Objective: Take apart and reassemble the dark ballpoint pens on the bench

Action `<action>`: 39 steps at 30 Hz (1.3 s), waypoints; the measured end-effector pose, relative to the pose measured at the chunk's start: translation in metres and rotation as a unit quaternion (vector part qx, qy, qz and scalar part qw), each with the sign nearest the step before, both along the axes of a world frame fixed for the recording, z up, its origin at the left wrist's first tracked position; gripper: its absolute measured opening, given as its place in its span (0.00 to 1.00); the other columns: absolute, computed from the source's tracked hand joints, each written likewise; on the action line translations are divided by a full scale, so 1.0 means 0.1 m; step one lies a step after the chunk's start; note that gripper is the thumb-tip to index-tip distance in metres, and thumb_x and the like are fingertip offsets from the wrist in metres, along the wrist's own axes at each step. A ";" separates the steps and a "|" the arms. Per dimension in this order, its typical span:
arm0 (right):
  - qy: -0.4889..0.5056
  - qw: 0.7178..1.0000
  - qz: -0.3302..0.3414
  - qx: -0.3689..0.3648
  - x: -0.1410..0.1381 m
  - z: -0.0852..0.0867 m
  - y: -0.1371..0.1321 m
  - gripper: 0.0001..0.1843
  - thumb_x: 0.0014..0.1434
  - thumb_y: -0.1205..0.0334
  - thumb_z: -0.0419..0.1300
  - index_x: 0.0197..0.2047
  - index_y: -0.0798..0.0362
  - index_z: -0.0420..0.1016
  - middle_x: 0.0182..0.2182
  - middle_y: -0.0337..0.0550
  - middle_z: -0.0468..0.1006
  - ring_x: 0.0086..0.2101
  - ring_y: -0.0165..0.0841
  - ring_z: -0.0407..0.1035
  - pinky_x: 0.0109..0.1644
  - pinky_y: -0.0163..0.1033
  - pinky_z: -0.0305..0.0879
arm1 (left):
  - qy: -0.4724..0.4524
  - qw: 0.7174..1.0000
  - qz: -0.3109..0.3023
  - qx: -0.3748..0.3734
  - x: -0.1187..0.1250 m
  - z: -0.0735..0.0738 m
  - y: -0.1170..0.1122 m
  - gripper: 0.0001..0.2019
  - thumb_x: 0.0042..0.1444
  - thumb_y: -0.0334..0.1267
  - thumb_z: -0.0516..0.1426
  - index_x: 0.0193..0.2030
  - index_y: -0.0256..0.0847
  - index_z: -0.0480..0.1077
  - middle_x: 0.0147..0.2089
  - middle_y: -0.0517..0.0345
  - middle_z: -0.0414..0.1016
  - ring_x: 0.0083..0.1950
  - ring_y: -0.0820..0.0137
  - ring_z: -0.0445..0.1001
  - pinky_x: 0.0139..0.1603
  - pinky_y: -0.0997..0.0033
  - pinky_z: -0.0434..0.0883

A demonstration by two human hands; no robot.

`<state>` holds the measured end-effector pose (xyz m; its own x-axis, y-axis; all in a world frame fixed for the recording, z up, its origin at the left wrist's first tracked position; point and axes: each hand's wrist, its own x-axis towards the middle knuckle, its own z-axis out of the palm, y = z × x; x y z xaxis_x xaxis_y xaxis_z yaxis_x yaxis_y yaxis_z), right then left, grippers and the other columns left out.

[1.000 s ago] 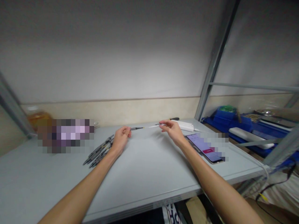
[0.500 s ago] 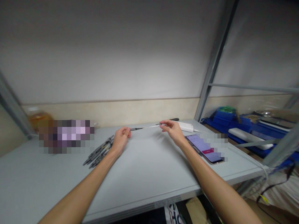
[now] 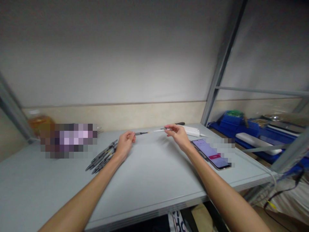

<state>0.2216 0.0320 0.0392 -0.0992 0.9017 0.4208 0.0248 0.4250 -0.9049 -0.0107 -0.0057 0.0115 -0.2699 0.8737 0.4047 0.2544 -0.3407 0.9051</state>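
My left hand (image 3: pixel 126 141) is closed in a pinch on a slim dark grey pen (image 3: pixel 140 133), whose narrow tip points right and ends in a small yellowish point. Facing it, my right hand (image 3: pixel 177 133) pinches a thin whitish rod (image 3: pixel 159 130) that looks like a pen refill. A slim dark and shiny piece also shows at those fingertips, too small to name. A short gap separates rod and pen tip, both held above the table. Beside my left wrist lies a bundle of several grey pens (image 3: pixel 102 158).
On the grey table (image 3: pixel 154 180), a phone (image 3: pixel 212 154) lies by my right forearm, with dark slim items along its edge. Behind my right hand is a white device (image 3: pixel 191 131). A bottle of amber liquid (image 3: pixel 41 124) stands far left. Blue trays (image 3: pixel 231 120) sit beyond the metal post (image 3: pixel 223 64).
The gap between the pen tip and the whitish rod looks slightly wider. Both hands otherwise keep nearly the same place and grip.
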 end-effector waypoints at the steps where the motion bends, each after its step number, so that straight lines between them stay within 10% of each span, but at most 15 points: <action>1: -0.002 1.000 -0.001 0.001 0.00 0.00 0.00 0.14 0.40 0.60 0.64 0.31 0.57 0.75 0.30 0.46 0.76 0.29 0.32 0.68 0.30 0.36 0.66 | 0.001 1.000 -0.001 0.000 0.00 0.00 0.00 0.13 0.49 0.46 0.52 0.23 0.38 0.64 0.18 0.64 0.62 0.22 0.75 0.60 0.25 0.75 0.55; 14: -0.083 0.995 0.049 0.025 -0.07 -0.05 -0.05 0.14 0.41 0.58 0.65 0.31 0.57 0.76 0.31 0.46 0.77 0.33 0.33 0.70 0.38 0.38 0.64 | -0.003 0.997 -0.070 -0.009 0.17 0.00 -0.12 0.14 0.49 0.48 0.55 0.23 0.37 0.66 0.19 0.63 0.65 0.22 0.75 0.62 0.27 0.75 0.58; 24: -0.184 0.980 0.057 -0.044 -0.10 -0.05 -0.13 0.29 0.54 0.42 0.50 0.14 0.56 0.65 0.09 0.34 0.59 0.14 0.23 0.51 0.21 0.32 0.48 | -0.098 0.989 -0.108 -0.026 0.15 0.06 -0.14 0.19 0.40 0.49 0.62 0.33 0.35 0.69 0.26 0.56 0.74 0.28 0.71 0.71 0.35 0.70 0.67; 32: -0.100 0.990 0.101 -0.007 -0.05 -0.02 -0.09 0.21 0.42 0.49 0.63 0.36 0.55 0.71 0.19 0.34 0.66 0.20 0.26 0.61 0.22 0.31 0.57 | -0.131 0.986 -0.095 -0.027 0.08 0.02 -0.07 0.20 0.39 0.49 0.63 0.33 0.35 0.70 0.25 0.57 0.74 0.28 0.73 0.70 0.36 0.71 0.67; 39: -0.176 0.980 0.090 -0.022 -0.06 -0.02 -0.12 0.27 0.54 0.43 0.49 0.17 0.56 0.67 0.10 0.33 0.58 0.14 0.24 0.51 0.20 0.32 0.48 | -0.137 0.984 -0.112 -0.035 0.09 0.03 -0.09 0.20 0.38 0.49 0.63 0.32 0.35 0.70 0.24 0.57 0.73 0.27 0.73 0.70 0.34 0.71 0.67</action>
<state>0.2153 0.0204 0.0375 -0.3906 0.8727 0.2929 0.2664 0.4118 -0.8715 -0.0018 -0.0143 0.0142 -0.1572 0.9471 0.2798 -0.0770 -0.2942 0.9526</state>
